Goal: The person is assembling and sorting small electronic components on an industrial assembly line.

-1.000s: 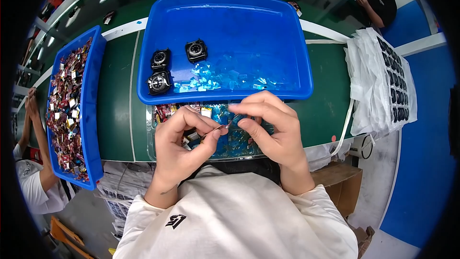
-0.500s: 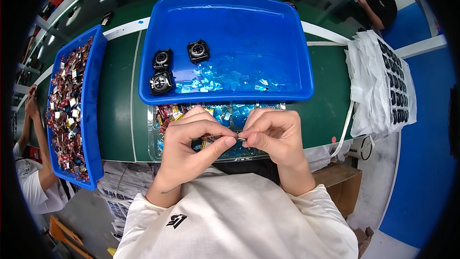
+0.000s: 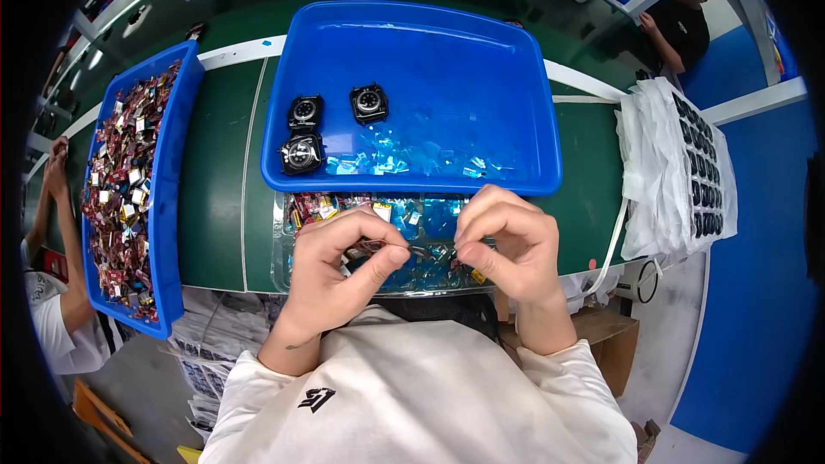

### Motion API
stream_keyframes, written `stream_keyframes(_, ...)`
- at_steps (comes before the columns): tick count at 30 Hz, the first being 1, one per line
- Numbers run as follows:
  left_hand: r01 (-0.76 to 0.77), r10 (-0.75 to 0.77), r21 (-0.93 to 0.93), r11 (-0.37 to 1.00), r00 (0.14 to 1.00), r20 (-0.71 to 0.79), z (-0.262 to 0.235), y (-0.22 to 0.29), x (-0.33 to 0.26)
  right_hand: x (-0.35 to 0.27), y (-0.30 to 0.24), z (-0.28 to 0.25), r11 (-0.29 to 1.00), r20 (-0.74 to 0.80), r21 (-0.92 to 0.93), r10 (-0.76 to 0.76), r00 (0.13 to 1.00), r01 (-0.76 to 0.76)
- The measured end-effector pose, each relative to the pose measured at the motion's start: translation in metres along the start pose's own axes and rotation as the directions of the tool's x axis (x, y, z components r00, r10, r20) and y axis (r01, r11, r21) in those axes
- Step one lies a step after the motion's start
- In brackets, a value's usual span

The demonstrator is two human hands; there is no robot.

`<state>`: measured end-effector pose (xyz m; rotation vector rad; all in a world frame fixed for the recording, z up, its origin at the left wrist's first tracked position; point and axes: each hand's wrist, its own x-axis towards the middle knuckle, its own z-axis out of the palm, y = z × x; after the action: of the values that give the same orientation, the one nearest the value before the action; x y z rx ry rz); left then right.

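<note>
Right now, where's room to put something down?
Green tabletop is bare between the packed blue bin and wide blue tub, and between the tub and white bundles. The tub's far right is bare; the clear tray is crowded.

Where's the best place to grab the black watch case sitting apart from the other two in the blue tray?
Probably its left and right edges, from above: the black watch case lies flat, round disc up, apart from the other two watch cases, and the blue tray's walls surround it.
</note>
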<state>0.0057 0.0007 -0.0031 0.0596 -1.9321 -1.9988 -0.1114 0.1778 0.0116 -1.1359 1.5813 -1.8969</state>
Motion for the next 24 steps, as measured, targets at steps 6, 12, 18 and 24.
stream_keyframes(6,-0.057,0.054,-0.019,0.998,0.991,-0.121,-0.018,-0.001,-0.002,0.011,-0.008,-0.005,0.773,0.201,-0.629,0.059,0.978,0.082)
stream_keyframes(12,-0.076,0.069,-0.032,0.997,0.985,-0.160,-0.025,0.006,-0.005,0.048,-0.012,-0.004,0.584,0.469,-0.700,-0.059,0.881,0.412)
stream_keyframes(18,-0.129,0.130,0.015,0.992,0.975,-0.180,-0.031,0.008,-0.009,0.096,-0.010,0.009,0.696,0.550,-0.568,-0.077,0.832,0.440)
stream_keyframes(24,-0.061,0.053,-0.035,0.998,0.977,-0.206,-0.031,0.015,-0.012,0.133,0.019,0.005,0.573,0.443,-0.699,-0.123,0.888,0.428)
